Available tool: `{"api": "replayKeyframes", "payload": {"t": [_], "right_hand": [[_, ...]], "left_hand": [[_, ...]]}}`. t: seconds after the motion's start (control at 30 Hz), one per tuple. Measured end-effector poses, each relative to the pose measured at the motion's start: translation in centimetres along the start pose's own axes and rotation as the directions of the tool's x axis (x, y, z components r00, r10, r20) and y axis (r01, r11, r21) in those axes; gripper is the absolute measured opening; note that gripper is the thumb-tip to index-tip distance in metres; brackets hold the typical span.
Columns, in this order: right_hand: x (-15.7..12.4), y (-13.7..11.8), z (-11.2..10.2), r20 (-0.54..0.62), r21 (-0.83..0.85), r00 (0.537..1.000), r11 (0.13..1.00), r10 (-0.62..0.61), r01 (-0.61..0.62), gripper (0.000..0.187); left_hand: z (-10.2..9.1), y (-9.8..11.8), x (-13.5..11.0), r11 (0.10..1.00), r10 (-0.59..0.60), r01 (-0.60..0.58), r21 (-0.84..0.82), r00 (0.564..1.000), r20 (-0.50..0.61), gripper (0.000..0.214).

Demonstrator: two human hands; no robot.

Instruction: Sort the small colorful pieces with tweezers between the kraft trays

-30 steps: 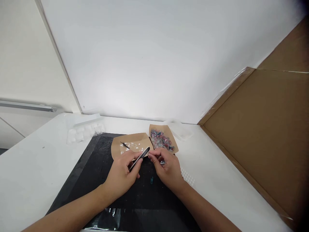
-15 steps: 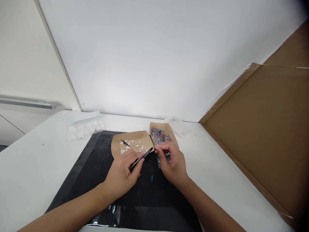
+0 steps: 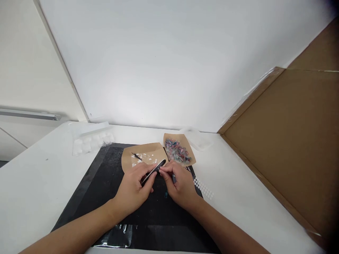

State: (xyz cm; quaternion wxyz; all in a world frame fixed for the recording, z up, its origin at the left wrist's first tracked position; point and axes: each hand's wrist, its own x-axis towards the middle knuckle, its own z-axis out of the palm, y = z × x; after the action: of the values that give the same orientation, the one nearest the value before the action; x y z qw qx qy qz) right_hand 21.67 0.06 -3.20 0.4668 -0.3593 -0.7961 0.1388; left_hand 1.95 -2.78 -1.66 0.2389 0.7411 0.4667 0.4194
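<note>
My left hand [image 3: 134, 188] grips a pair of black tweezers [image 3: 153, 171] with a pale tip, held slantwise over a black mat [image 3: 106, 183]. My right hand [image 3: 178, 183] is closed in a pinch right at the tweezers' tip, holding something too small to make out. Just beyond the hands lie two brown paper trays: the left tray [image 3: 143, 155] carries small white bits and a dark stick, the right tray [image 3: 185, 143] holds a heap of blue and pink pieces [image 3: 177, 151]. A small teal piece [image 3: 166, 194] lies on the mat between my wrists.
A clear plastic compartment tray [image 3: 90, 139] sits at the back left of the white table [image 3: 31, 183]. A clear lid [image 3: 197, 139] lies behind the right tray. A sheet of white dots [image 3: 203, 187] lies right of the mat. A cardboard panel [image 3: 286, 141] stands along the right side.
My right hand went out to the heap of coloured pieces half a second ago and has come back to the tweezers' tip. The left hand has stayed nearly still.
</note>
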Motion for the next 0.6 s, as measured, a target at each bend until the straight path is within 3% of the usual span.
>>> {"api": "replayKeyframes", "payload": {"t": [0.2,0.33,0.43,0.5,0.6], "right_hand": [[0.3,0.5,-0.8,-0.102,-0.046,0.983,0.986,0.153,-0.158,0.006],[0.4,0.9,-1.0,-0.128,0.003,0.967,0.976,0.219,-0.22,0.007],[0.3,1.0,-0.9,-0.115,0.034,0.963,0.969,0.245,-0.243,0.008],[0.2,1.1,-0.8,-0.101,0.045,0.962,0.967,0.253,-0.25,0.01],[0.1,1.2,-0.8,-0.089,0.039,0.958,0.962,0.271,-0.269,0.012]], "left_hand": [[0.0,0.1,0.0,0.997,0.07,-0.069,0.034,0.997,-0.029,0.025],[-0.7,0.2,0.6,0.988,0.148,-0.14,0.068,0.979,-0.138,0.022],[-1.8,-0.8,1.6,0.949,0.216,-0.154,0.276,0.953,-0.21,0.023],[-2.6,-1.9,2.3,0.872,0.244,-0.116,0.475,0.945,-0.217,0.025],[-3.6,-3.8,3.3,0.73,0.324,-0.197,0.655,0.943,-0.077,0.023]]}}
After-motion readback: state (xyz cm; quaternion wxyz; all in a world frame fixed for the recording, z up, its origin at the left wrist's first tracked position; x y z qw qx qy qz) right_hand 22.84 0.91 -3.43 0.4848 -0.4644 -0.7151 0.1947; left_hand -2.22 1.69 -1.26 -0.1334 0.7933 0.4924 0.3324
